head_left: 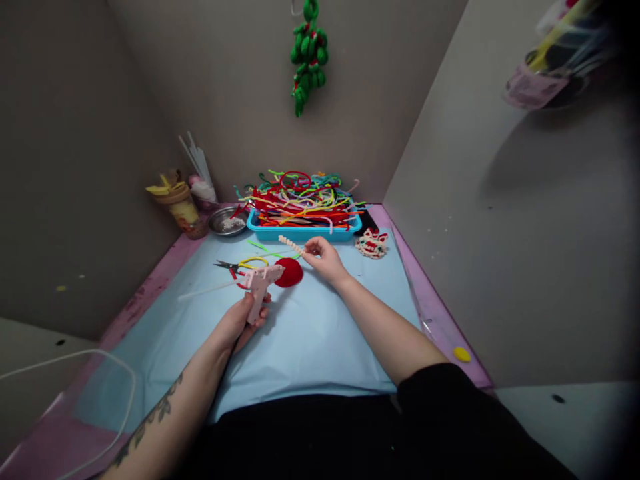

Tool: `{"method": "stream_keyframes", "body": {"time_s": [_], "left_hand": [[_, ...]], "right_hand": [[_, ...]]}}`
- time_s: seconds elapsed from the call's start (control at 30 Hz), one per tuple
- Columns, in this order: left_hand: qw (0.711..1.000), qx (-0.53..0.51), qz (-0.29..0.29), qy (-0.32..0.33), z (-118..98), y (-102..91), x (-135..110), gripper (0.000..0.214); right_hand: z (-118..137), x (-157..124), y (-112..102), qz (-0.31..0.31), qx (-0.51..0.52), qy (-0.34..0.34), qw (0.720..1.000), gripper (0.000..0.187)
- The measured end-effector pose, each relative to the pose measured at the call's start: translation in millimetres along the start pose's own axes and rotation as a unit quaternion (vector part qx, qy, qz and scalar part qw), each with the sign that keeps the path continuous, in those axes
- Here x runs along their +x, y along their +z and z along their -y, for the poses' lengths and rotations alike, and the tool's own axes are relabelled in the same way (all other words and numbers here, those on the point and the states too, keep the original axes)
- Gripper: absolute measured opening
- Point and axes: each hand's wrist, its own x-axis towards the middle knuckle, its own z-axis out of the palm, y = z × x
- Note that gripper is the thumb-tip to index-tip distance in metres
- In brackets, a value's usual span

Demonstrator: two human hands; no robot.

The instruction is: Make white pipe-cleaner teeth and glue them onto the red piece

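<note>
My left hand is wrapped round the handle of a pale pink glue gun, whose nozzle points right toward a red dome-shaped piece on the light blue mat. A clear glue stick pokes out of the gun's back to the left. My right hand pinches a short cream beaded strand just above the red piece. Scissors with red and yellow handles lie to the left of the red piece.
A blue tray heaped with coloured pipe cleaners stands at the back. Left of it are a small metal dish and a yellow cup. A red-and-white craft piece lies right. A green ornament hangs on the wall. White cord runs at left.
</note>
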Motion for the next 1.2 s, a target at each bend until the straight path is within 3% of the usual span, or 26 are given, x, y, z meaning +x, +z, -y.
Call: {"method": "stream_keyframes", "body": {"time_s": [0.9,1.2], "left_hand": [[1.000,-0.006,-0.008,-0.024,-6.4,2.3,-0.6,0.038],[1.000,0.000,-0.008,-0.020,-7.5,4.3,-2.2,0.044]], "right_hand": [[-2.8,-0.2,2.7,0.010,-0.028,-0.016,0.999,0.022],[-3.9,-0.1,2.8,0.011,-0.023,-0.017,1.000,0.022]]}}
